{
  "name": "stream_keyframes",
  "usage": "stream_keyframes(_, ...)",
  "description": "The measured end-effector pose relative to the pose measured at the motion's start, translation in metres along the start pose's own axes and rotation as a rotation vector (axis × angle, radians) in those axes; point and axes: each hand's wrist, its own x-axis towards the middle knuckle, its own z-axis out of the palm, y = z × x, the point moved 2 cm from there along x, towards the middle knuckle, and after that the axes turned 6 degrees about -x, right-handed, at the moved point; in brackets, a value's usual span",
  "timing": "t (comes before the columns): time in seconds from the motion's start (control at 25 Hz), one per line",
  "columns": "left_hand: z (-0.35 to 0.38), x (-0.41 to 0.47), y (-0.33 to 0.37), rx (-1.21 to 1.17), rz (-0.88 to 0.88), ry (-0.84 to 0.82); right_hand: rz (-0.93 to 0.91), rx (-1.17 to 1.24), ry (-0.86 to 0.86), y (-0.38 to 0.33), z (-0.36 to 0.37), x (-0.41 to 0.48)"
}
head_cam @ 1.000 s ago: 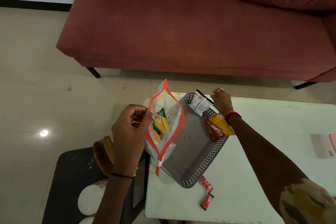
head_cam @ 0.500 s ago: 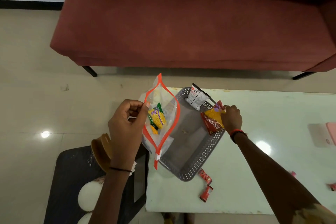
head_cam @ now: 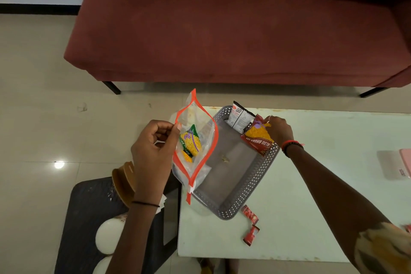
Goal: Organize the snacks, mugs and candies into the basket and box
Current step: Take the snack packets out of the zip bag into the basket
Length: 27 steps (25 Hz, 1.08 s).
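1. Red snack packet (head_cam: pixel 258 138): recorded leaning against the right wall of the grey basket (head_cam: pixel 251 184), lower edge inside, top raised above the rim. It was judged light, soft and crinkly, with contents easily crushed. The flat sealed top seam was judged the best place to hold it.
2. Right hand (head_cam: pixel 279 129): noted over the basket's far right corner, fingers closed on the packet's top corner. The packet's body lay below and to the left of the hand.
3. White-and-black packet (head_cam: pixel 240 117): stood upright in the basket's far corner, touching the red snack packet.
4. Zip pouch (head_cam: pixel 200 169): held up with its mouth gaping over the basket's left wall. The clear film was judged limp and slippery, the orange zip strip the firmest part.
5. Left hand (head_cam: pixel 153 151): placed just left of the basket, thumb and fingers pinched on the pouch's left lip.
6. Green-and-yellow packet (head_cam: pixel 191 142): seen inside the pouch, near the middle.
7. Two red candies (head_cam: pixel 250 217): left on the table (head_cam: pixel 311 207) just outside the basket's near corner. They were judged small and light, and were not yet put away.
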Motion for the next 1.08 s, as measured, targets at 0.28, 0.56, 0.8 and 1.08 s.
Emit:
stream_keyframes(0.28, 0.001, -0.008, 0.004, -0.001, 0.009, 0.013, -0.078, 0.595, 0.304, -0.074, -0.103, -0.076)
stream_keyframes(0.56, 0.01, -0.036, 0.022, 0.043, 0.039, 0.006, -0.342, 0.66, -0.595, -0.15, -0.14, -0.188)
stream_keyframes(0.8, 0.024, -0.081, 0.047, -0.057, 0.154, -0.061, -0.141, 0.143, -0.419, -0.142, -0.067, -0.181)
stream_keyframes(1.08, 0.051, -0.115, 0.066, -0.119, 0.232, -0.166, 0.007, 0.128, -0.231, -0.087, -0.029, -0.193)
